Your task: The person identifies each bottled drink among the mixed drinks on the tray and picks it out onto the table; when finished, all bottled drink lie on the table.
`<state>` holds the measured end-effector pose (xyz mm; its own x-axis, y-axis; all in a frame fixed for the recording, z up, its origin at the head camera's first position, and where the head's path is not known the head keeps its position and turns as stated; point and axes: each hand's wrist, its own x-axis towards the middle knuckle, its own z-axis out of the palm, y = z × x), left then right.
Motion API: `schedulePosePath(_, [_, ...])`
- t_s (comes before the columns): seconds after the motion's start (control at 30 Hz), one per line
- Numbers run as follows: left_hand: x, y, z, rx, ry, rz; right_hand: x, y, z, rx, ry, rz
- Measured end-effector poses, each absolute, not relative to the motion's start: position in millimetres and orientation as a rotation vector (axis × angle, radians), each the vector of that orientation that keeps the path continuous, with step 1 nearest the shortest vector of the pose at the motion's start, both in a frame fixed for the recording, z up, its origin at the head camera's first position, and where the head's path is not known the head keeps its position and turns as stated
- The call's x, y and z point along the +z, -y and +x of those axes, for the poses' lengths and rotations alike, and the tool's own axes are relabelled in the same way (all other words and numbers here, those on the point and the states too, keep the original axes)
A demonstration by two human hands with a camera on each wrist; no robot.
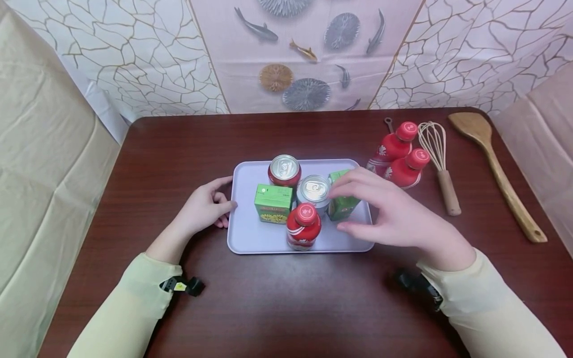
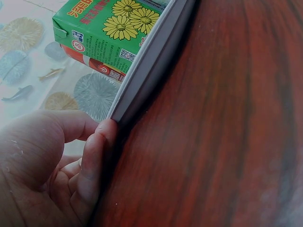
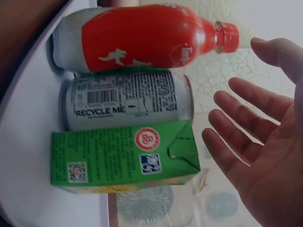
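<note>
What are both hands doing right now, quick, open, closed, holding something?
Left hand: holding the left edge of the pale lavender rectangular tray.
Right hand: open, holding nothing.

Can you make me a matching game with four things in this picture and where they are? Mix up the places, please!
Things:
1. left hand
2. whisk
3. wooden spatula
4. silver can

Places:
A. nearest the table's right edge
B. on the tray, between two green boxes
C. touching the tray's edge
D. between the spatula and two red bottles

Right pairs: 1-C, 2-D, 3-A, 4-B
</note>
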<state>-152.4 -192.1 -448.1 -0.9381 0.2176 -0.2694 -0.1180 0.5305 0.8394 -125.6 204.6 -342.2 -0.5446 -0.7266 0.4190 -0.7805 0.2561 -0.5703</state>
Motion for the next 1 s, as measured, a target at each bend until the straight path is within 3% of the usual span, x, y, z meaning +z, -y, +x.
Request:
schedulePosePath(0.63, [-450, 193, -154, 1.376, -2.430, 0.082, -360, -187, -121, 1.204, 2.428, 1.527])
schedulePosePath(1.0, [-451, 193, -153, 1.370, -2.434, 0.094, -365, -178, -117, 1.220, 2.467, 1.427])
